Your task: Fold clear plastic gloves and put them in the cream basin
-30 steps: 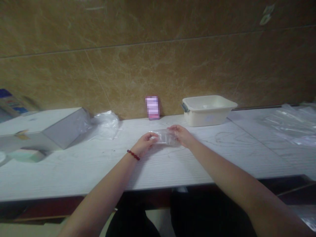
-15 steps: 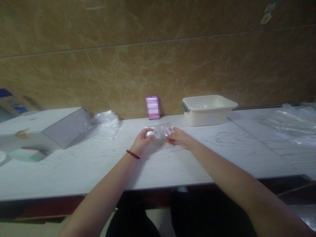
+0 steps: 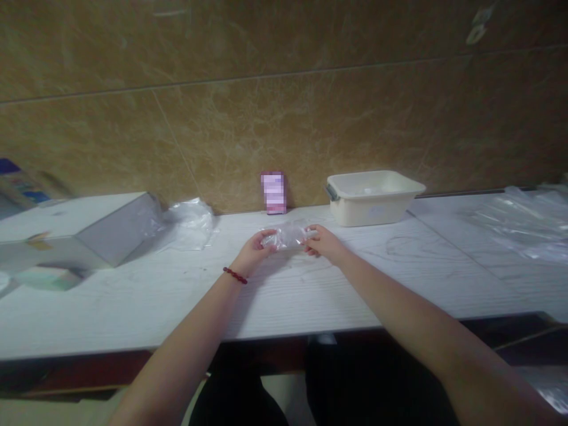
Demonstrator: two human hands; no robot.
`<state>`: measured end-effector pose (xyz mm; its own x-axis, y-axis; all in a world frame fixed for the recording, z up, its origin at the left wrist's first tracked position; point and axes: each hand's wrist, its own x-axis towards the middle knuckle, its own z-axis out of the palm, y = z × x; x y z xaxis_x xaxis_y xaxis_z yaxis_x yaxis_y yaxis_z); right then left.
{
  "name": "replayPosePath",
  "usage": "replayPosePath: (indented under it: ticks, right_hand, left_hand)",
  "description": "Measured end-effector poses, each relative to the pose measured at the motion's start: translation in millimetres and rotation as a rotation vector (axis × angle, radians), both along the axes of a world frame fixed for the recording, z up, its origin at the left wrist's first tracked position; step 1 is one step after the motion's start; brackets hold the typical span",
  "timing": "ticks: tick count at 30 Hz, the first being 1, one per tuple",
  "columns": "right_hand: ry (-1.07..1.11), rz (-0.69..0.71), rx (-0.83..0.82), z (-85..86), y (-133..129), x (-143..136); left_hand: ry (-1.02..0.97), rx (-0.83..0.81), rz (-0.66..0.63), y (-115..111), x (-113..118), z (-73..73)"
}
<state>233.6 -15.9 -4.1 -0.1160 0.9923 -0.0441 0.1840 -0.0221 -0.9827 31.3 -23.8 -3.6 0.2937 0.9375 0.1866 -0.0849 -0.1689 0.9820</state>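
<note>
Brown wall tiles (image 3: 266, 130) behind, as seen from the head, with marble-like veins and thin pale joint lines. Before them, long white table (image 3: 186, 313) with a wood-like grain and a seam on the right side.

On the front of the cream plastic tub (image 3: 390, 213), a small pale label (image 3: 375, 210), too blurred to read. On the phone-like rectangle (image 3: 274, 192), standing against the wall, only lilac and pink squares; cannot read any word. On the pack (image 3: 24, 186) at the far left, blue patches of print, also not readable.

About shapes: tub rectangular and smooth, with a wide rim and a grey handle (image 3: 331, 192) at its left end. At left, white box (image 3: 113, 234) with flat sides and a tan piece of tape (image 3: 39, 240). Just beside it, crumpled shiny plastic bag (image 3: 190, 225); near its front, small block (image 3: 49, 278) in pale green and pink. At far right, flat clear plastic sheets (image 3: 526, 228) in a loose heap.

In the middle, between both hands and in front of the phone-like rectangle, clear plastic packet (image 3: 289, 236), wrinkled and glossy. Left hand (image 3: 254, 251), with red beaded bracelet (image 3: 235, 276) at the wrist, closed upon its left end; right hand (image 3: 326, 244) with bent fingers gripping its right end. Cannot tell whether touching the table or slightly above it
</note>
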Motion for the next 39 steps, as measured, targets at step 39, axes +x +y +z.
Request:
replayPosePath:
  ticks: [39]
  right_hand:
    - [-0.732,0.028,0.705,15.9,-26,-18]
  left_hand:
    - [0.132,-0.396,-0.271,-13,9,1.9]
